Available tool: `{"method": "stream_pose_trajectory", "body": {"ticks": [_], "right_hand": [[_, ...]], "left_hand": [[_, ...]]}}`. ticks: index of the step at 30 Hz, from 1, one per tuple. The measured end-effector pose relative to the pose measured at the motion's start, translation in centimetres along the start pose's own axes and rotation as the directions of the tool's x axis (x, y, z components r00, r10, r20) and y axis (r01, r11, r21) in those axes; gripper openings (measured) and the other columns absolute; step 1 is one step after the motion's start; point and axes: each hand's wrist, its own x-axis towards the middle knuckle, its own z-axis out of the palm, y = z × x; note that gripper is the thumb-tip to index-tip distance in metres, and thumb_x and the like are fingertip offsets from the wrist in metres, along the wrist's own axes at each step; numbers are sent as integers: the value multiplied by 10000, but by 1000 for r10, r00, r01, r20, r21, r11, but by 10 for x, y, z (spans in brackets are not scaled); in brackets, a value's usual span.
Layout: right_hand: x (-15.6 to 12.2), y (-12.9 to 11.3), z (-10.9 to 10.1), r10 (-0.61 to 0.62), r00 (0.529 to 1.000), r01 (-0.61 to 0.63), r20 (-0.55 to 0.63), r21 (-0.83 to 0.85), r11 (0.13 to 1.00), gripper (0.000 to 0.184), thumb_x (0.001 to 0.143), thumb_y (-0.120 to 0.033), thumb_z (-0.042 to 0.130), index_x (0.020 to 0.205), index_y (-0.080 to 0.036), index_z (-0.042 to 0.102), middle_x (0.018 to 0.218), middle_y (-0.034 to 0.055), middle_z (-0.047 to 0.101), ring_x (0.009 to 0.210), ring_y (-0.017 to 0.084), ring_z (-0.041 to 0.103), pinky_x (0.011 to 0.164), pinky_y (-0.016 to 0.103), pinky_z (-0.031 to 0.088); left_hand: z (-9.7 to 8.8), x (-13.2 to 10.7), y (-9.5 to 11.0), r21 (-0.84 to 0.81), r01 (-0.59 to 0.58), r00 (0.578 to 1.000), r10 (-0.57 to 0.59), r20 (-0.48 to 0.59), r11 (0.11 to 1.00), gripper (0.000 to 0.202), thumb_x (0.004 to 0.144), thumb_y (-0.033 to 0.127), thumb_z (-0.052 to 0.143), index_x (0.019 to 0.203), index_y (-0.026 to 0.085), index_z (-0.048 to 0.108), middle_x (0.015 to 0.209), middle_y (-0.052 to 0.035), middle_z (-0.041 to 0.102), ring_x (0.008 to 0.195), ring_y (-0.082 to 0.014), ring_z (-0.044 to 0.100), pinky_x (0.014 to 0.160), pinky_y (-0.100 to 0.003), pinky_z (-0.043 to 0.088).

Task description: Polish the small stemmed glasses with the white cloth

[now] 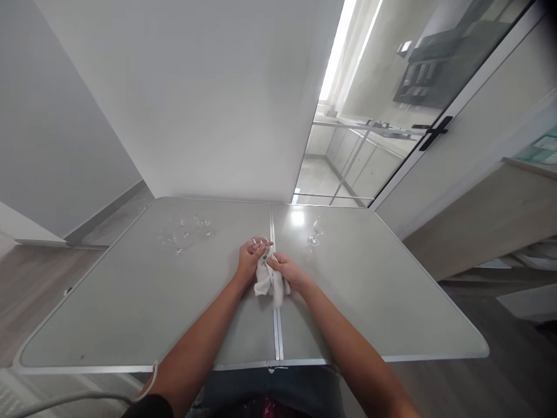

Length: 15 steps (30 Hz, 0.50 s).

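White cloth (277, 290) is bunched in your right hand (285, 269), its fingers and thumb closed on the folds while the loose ends hang towards you. Your left hand (249, 255) curls round a clear glass (261, 242), thumb on the near side, with fingers showing through its wall. You have the glass just above the table (130, 313) or resting on it; you cannot tell which from here. It sits close to the table's middle seam (278, 342), a little to the left of it.

Its rounded part lies at your left hand, on the far side of the cloth, and its lower end runs into the folds by your right thumb. Its long axis seems to slant from your left hand towards the cloth, but you cannot make out which way the rim faces. The cloth and your fingers hide the rest of it.

Beyond your right hand, a second glass (313, 240) stands on its foot, its bowl faint against the tabletop. Over to your left, more glasses (185, 227) are grouped near the far edge, too transparent to count. Past the table are a white wall (195, 104) and a glazed door with a black handle (436, 132). At your left elbow, a pale cable (87, 397) runs out of view.
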Motion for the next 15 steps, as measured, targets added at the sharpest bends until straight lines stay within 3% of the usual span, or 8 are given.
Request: {"method": "stream_pose_trajectory", "body": {"ticks": [2,4,5,7,9,11,13,15], "right_hand": [[0,-2,8,-112,985,57,-131,-371,927,225,873,-389,677,947,-178,648,867,81,691,816,226,628,743,314,474],[-1,-5,15,-211,952,35,-223,-601,798,189,897,-306,637,1041,-184,642,966,110,698,937,250,623,822,321,454],[-1,-7,19,-219,947,28,-236,-617,786,192,901,-293,630,1059,-184,639,981,113,698,957,253,622,837,322,450],[-2,-12,22,-140,973,25,-182,-522,852,183,918,-340,622,1002,-179,645,916,92,698,887,239,638,802,319,469],[-3,-17,22,-37,996,5,-78,-379,925,261,929,-427,619,891,-170,641,782,61,683,734,213,642,710,313,496],[-6,-21,22,7,1000,-15,-24,-332,943,341,945,-475,592,814,-164,632,674,40,657,615,190,617,621,297,503],[-11,-21,22,-49,996,13,-74,-420,907,375,967,-469,539,801,-152,649,661,20,645,601,164,602,597,258,506],[-15,-18,24,-156,970,30,-184,-550,834,306,974,-371,514,845,-141,670,750,34,667,710,162,627,668,222,508]], "left_hand": [[1,1,0,84,-18,996,26,-88,996,433,675,460,840,959,163,702,973,-105,751,980,-261,709,879,-368,531],[1,1,2,98,-28,988,42,-148,995,423,662,449,850,940,170,697,976,-94,748,1001,-261,706,908,-368,526],[1,2,2,70,-19,987,30,-160,997,418,662,453,847,931,171,694,966,-88,747,983,-255,708,898,-363,529],[-1,1,5,-22,37,990,-40,-137,999,419,675,490,823,899,161,694,922,-85,746,903,-239,714,836,-350,542],[-4,1,7,-93,116,992,-120,-42,989,475,678,567,786,882,145,703,907,-102,749,842,-236,708,772,-347,547],[-7,0,9,-126,157,987,-152,48,980,553,666,634,755,904,137,712,932,-122,755,817,-240,702,731,-351,547],[-7,1,10,-110,146,988,-139,64,983,556,658,619,769,934,140,709,954,-128,760,827,-245,705,734,-355,548],[-4,2,8,-29,94,995,-93,21,995,482,649,519,824,932,149,698,950,-118,762,883,-259,716,799,-364,549]]}}
